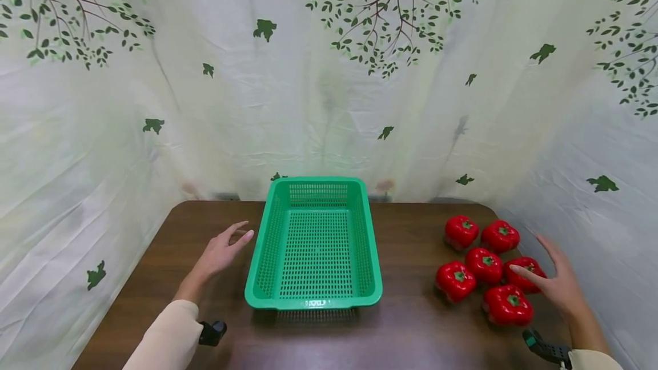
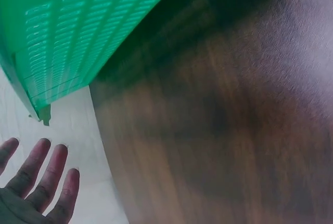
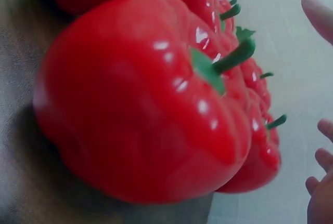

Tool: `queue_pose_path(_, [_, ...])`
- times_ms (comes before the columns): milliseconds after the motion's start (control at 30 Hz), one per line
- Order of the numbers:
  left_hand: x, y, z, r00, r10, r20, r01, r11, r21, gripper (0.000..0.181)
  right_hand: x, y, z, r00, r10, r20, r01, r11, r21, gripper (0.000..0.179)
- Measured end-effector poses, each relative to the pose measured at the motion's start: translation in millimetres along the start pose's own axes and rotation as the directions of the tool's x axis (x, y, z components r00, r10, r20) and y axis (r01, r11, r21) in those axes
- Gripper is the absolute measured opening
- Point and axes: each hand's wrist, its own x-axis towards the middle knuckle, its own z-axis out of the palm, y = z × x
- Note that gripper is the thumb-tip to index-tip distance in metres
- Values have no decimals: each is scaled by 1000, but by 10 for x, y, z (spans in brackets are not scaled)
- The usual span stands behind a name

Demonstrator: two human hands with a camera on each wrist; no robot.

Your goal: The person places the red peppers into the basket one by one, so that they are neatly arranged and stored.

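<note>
Six glossy, rounded red bell peppers with green stems [image 1: 480, 270] are sitting in a cluster on the brown wood-grain tabletop [image 1: 411, 324], to the right of a green, rectangular, perforated plastic basket [image 1: 288, 304]. The rightmost red pepper [image 1: 529, 265] is lying on the basket side of the right hand [image 1: 561, 285], so from those fingers its direction is running toward the basket. This pepper is showing no clear long axis; the basket's longer sides are running away from the person. The right hand is clearly the nearer one, since the left hand [image 1: 221, 256] is hovering just beside the basket's left wall, with the basket standing between it and the peppers.

The right hand is hovering at the edge of the cluster farthest from the basket, its thumb pointing basketward and overlapping the rightmost pepper in the head view; whether they are touching, I cannot tell. Its fingers are standing extended and unclenched, grasping nothing. The left fingers are spreading loosely toward the basket, gripping nothing, and are showing apart from it in the left wrist view.
</note>
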Motion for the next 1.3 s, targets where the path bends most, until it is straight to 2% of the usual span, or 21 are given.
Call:
queue_pose_path(167, [-13,-27,61,1000,-11,-18,11,1000,-25,65,-23,104,-6,991,134,16,-134,991,15,98])
queue_pose_path(300, [-24,-16,104,999,-29,-18,28,997,-69,61,-7,142,-8,977,212,14,-212,977,23,98])
queue_pose_path(400, [-40,1,140,999,-46,-11,44,992,-121,57,10,159,-2,967,254,11,-254,967,31,98])
queue_pose_path(567, [-66,24,191,996,-83,16,85,969,-231,53,14,193,25,955,297,10,-297,954,42,101])
queue_pose_path(667, [-71,12,219,994,-103,23,105,961,-257,51,21,222,45,942,335,18,-336,941,41,103])
queue_pose_path(767, [-71,-9,249,993,-115,20,117,963,-244,51,36,255,62,926,376,30,-377,926,29,105])
queue_pose_path(967, [-70,-8,288,995,-102,11,102,970,-222,47,50,335,89,917,398,40,-399,916,31,106])
queue_pose_path(1167, [-76,19,300,994,-110,21,112,956,-272,46,12,386,101,923,382,53,-384,923,35,101])
queue_pose_path(1300, [-95,36,299,990,-134,37,139,944,-298,48,-1,408,135,925,376,49,-378,925,32,100])
